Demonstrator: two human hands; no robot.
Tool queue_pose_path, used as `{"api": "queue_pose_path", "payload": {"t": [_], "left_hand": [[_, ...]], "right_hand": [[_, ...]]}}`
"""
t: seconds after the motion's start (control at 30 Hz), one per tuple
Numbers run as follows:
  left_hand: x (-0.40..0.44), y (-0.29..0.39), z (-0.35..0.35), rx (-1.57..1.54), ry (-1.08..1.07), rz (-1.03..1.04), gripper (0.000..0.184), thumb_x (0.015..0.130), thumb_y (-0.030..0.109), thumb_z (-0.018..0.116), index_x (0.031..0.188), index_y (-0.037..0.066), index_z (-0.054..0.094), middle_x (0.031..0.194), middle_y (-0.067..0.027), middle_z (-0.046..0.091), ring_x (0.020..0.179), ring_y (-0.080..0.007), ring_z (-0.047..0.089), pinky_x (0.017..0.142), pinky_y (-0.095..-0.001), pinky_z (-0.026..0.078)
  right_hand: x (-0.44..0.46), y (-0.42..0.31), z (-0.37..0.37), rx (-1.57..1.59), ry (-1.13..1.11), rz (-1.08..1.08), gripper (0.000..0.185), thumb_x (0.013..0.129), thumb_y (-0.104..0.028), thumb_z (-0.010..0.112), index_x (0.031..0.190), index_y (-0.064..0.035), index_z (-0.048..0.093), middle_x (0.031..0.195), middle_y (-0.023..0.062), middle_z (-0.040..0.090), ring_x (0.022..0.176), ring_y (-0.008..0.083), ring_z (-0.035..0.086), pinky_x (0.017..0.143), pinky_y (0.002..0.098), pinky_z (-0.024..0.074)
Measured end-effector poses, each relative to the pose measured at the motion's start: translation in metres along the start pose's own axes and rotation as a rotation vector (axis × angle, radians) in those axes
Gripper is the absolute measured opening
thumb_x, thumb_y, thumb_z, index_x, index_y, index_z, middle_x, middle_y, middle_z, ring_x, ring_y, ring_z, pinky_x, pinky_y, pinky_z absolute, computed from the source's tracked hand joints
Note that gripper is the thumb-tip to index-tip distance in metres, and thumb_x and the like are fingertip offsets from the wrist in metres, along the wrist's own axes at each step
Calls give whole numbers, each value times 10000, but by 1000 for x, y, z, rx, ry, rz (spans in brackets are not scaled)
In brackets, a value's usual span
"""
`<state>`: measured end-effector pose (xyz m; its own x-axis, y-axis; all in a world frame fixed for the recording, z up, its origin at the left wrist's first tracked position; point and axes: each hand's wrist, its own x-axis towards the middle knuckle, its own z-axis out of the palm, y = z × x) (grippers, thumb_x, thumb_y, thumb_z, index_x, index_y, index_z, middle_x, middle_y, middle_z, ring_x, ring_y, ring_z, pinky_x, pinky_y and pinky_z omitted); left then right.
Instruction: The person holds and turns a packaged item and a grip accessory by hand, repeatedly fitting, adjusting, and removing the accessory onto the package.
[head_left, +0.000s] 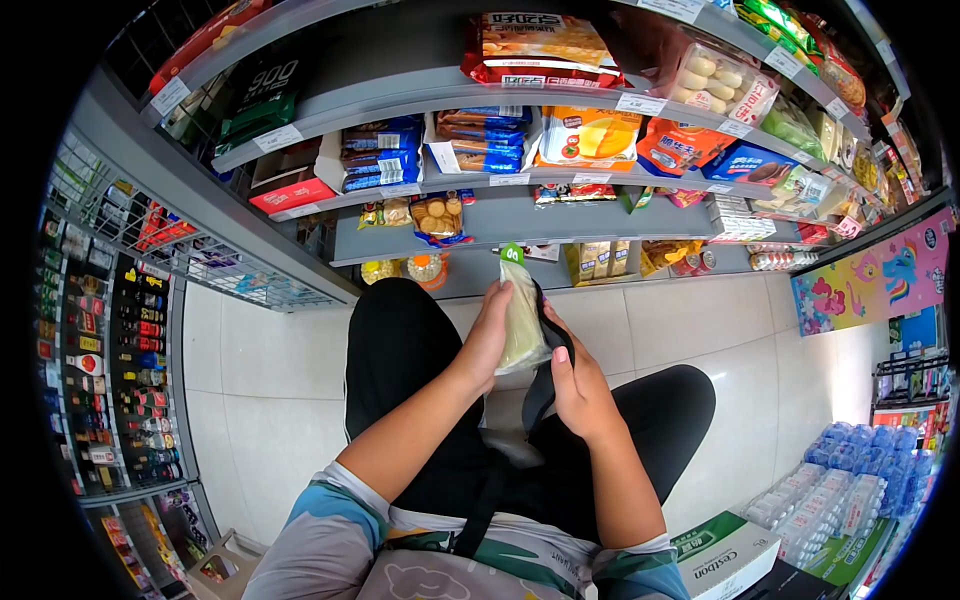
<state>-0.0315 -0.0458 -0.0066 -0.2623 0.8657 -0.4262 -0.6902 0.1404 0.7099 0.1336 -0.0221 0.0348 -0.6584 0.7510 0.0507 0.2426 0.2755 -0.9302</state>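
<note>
Over my lap I hold a clear plastic packet (524,325) with pale yellow-green contents and a green top tab, standing roughly upright. My left hand (487,335) is closed round its left side. On the other side, my right hand (577,390) is closed against the packet's right edge, thumb towards me and most fingers hidden behind. A black strap (540,393) runs along that edge, by the right thumb, and hangs down towards my lap. What exactly the packet contains I cannot make out.
Grey shelves (480,215) of packaged snacks curve in front of my knees. At left stand a wire rack (180,230) and shelves of bottles (140,370). Shrink-wrapped water bottles (820,505) and a Cestbon carton (725,555) sit at lower right on the tiled floor (265,390).
</note>
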Motion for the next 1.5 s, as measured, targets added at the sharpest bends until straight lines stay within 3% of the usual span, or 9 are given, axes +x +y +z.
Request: {"api": "queue_pose_path", "payload": {"t": [0.4, 0.67, 1.1, 1.5], "left_hand": [[-7, 6, 6, 81, -161, -78, 460, 1080, 420, 367, 1405, 101, 437, 1299, -72, 544, 1239, -175, 519, 1073, -330, 391], [-10, 1, 6, 196, -255, -95, 606, 1079, 428, 366, 1559, 67, 285, 1492, -111, 438, 1381, -203, 419, 1144, -332, 316], [-18, 9, 16, 279, -355, -116, 588, 1091, 392, 332, 1590, 100, 222, 1528, -115, 394, 1414, -213, 394, 1151, -339, 323], [-19, 5, 17, 339, -403, -156, 594, 1087, 393, 348, 1564, 54, 250, 1465, -107, 446, 1358, -187, 443, 1124, -327, 357]], "right_hand": [[-1, 2, -2, 49, 17, 11, 676, 1068, -473, 315, 1491, 49, 390, 1534, 258, 419, 1465, 383, 359, 1202, 390, 250], [-1, 4, -3, 69, 31, 17, 711, 1068, -495, 309, 1496, 70, 370, 1540, 261, 407, 1474, 373, 344, 1208, 384, 238], [0, 6, -3, 62, 86, -6, 694, 1078, -455, 304, 1498, 95, 347, 1565, 274, 366, 1484, 381, 322, 1215, 388, 227], [2, 10, -5, 108, 168, 5, 666, 1096, -420, 265, 1503, 102, 341, 1576, 261, 360, 1489, 372, 315, 1220, 391, 213]]}}
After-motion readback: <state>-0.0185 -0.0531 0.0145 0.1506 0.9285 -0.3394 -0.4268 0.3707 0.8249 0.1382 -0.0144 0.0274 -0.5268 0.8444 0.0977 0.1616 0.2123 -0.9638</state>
